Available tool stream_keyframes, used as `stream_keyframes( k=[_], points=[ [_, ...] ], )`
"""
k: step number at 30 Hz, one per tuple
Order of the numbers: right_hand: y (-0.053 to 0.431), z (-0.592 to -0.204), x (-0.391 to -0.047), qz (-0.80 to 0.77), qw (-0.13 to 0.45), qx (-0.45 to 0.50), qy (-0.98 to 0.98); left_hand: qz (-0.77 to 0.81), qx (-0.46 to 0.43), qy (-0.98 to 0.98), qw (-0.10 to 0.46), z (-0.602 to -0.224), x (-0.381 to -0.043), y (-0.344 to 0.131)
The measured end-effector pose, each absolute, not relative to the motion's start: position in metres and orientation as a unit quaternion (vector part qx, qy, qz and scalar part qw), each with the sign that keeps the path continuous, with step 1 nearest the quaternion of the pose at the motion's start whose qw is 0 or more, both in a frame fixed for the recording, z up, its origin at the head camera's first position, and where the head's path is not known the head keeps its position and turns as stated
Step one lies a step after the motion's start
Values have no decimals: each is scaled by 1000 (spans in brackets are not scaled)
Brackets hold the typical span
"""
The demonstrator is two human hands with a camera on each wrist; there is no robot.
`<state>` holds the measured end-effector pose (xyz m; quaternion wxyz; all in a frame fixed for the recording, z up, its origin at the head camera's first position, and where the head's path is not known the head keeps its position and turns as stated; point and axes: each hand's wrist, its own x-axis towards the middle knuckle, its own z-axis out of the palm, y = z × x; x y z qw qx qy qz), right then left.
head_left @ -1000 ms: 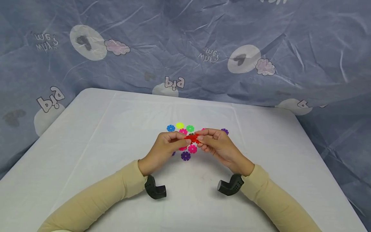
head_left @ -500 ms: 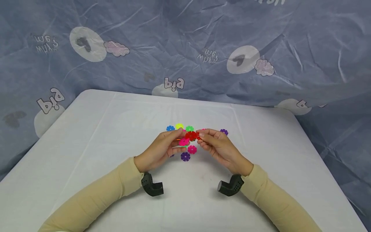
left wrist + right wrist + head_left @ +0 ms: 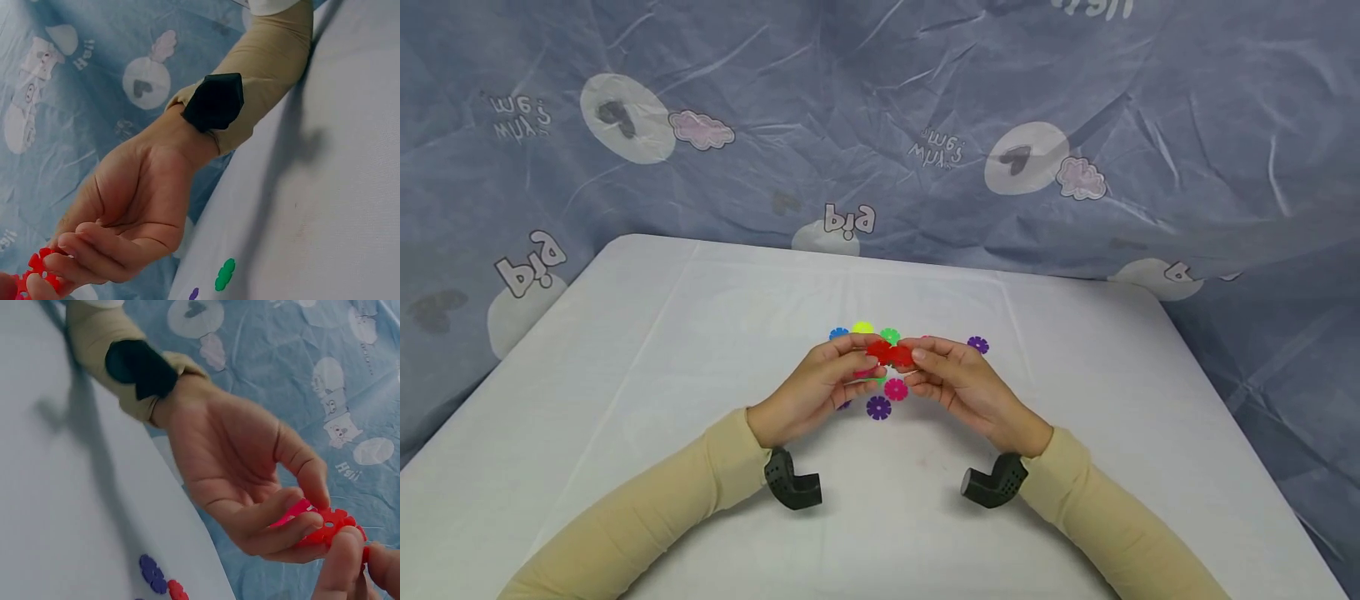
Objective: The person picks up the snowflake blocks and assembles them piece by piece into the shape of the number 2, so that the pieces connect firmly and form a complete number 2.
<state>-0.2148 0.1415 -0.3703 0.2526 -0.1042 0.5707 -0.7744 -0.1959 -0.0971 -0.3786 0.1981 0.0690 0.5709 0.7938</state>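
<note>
Two red notched plastic discs meet between the hands above the table. My left hand (image 3: pixel 816 387) pinches the left red disc (image 3: pixel 880 352) between thumb and fingers. A pink disc (image 3: pixel 291 512) shows at that hand's fingers in the right wrist view. My right hand (image 3: pixel 970 387) grips the right red disc (image 3: pixel 901 357) at its edge, thumb on the near side. The left wrist view shows the right hand's palm and red pieces (image 3: pixel 39 269) at its fingertips. Fingers partly cover the place where the red discs meet.
Loose discs lie behind and below the hands on the white table (image 3: pixel 700 333): yellow (image 3: pixel 862 327), blue (image 3: pixel 838 333), green (image 3: pixel 890 335), pink (image 3: pixel 896 389) and purple (image 3: pixel 878 407). Another purple disc (image 3: pixel 977 344) lies to the right. A printed blue cloth (image 3: pixel 737 167) hangs behind.
Half a second ago the left fingers were spread, showing the pink disc more fully. The left thumb has come down onto the red disc, and the right hand has shifted slightly left.
</note>
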Motion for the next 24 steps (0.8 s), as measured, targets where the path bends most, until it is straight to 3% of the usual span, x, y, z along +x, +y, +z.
stream_keyframes(
  k=[10, 16, 24],
  points=[
    [139, -376, -217, -746, 217, -123, 617, 774, 81, 587, 223, -383, -196, -95],
    [141, -381, -226, -721, 196, -119, 654, 767, 60, 605, 204, -383, -198, -97],
    [147, -403, -247, -543, 192, -189, 795, 776, 38, 604, 178, -387, -203, -102]
  ],
)
